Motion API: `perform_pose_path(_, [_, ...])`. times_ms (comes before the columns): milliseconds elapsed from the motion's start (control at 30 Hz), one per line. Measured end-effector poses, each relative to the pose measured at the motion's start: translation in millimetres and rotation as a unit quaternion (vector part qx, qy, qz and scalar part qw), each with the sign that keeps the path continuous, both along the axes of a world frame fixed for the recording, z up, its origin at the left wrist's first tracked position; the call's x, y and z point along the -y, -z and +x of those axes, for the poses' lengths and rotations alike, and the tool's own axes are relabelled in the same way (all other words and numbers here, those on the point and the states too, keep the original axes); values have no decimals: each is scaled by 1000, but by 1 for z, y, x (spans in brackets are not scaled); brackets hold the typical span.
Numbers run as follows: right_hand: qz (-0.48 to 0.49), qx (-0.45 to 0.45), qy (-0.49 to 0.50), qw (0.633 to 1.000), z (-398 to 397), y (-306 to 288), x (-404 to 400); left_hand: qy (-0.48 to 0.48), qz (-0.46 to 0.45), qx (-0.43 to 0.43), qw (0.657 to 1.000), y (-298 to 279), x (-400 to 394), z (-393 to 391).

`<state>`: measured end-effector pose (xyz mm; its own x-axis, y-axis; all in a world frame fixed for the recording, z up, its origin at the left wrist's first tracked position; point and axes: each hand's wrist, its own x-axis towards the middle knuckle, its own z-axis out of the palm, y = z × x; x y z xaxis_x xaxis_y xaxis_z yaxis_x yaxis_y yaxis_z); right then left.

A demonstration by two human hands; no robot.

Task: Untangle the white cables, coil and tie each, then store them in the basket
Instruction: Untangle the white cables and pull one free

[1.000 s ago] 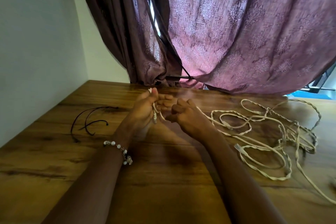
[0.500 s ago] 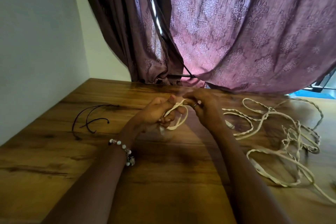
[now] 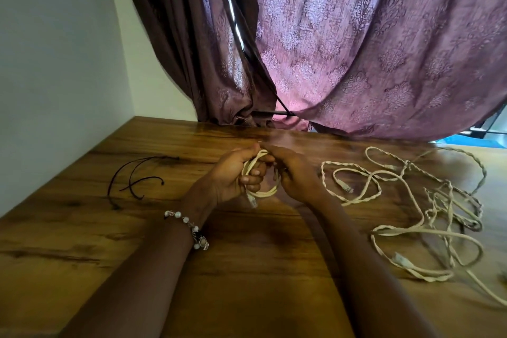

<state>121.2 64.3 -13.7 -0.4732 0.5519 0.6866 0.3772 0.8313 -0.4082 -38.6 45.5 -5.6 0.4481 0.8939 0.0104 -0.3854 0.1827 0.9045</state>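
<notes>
Left hand (image 3: 233,173) grips a small coil of white cable (image 3: 260,189) above the wooden counter (image 3: 247,269), fingers curled round the loops, thumb on top. A clear plug end (image 3: 253,202) hangs out below the coil. Right hand (image 3: 297,175) is just beside it, touching the coil's right side, fingers curled on the cable; exact pinch is hidden behind the knuckles. Beaded bracelet (image 3: 189,228) on the left wrist.

Rest of the white cables (image 3: 428,211) lies in a loose tangle on the counter to the right, partly twisted in pairs, with one plug (image 3: 346,186) near the right hand and another (image 3: 403,259) nearer the front edge. Thin dark cord ties (image 3: 137,181) lie on the counter to the left, well apart from the hands. Purple patterned curtain (image 3: 356,49) hangs behind, its hem resting on the counter's far edge.
</notes>
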Motion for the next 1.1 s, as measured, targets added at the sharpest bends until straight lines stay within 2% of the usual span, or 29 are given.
perform_pose_path(167, [-25, 15, 28, 999, 8, 0, -6, 4, 15, -41, 999, -3, 0, -4])
perform_pose_path(267, [-8, 52, 55, 997, 17, 0, -12, -3, 18, -78, 997, -4, 0, -8])
perform_pose_path(500, [111, 44, 232, 965, 24, 2, -16, 66, -16, -102, 992, -7, 3, -3])
perform_pose_path(600, [107, 64, 297, 947, 24, 1, -9, 77, 1, -103, 992, -9, 6, -3])
perform_pose_path(700, [73, 102, 319, 939, 22, 0, -6, 57, 13, -50, 997, -12, 9, -5])
perform_pose_path(800, [57, 149, 324, 933, 22, -1, -6, 15, 17, 73, 997, -20, 8, -11])
perform_pose_path(900, [73, 293, 322, 897, 22, -1, -6, -28, 27, 247, 968, -24, 0, -26])
perform_pose_path(967, [65, 404, 285, 867, 17, -1, -3, -49, 39, 330, 942, -21, -6, -38])
perform_pose_path(1033, [89, 464, 252, 844, 7, -4, 2, -87, 45, 342, 934, -18, -9, -44])
perform_pose_path(1100, [186, 438, 225, 850, 0, -6, 5, -146, 55, 304, 940, -17, -11, -45])
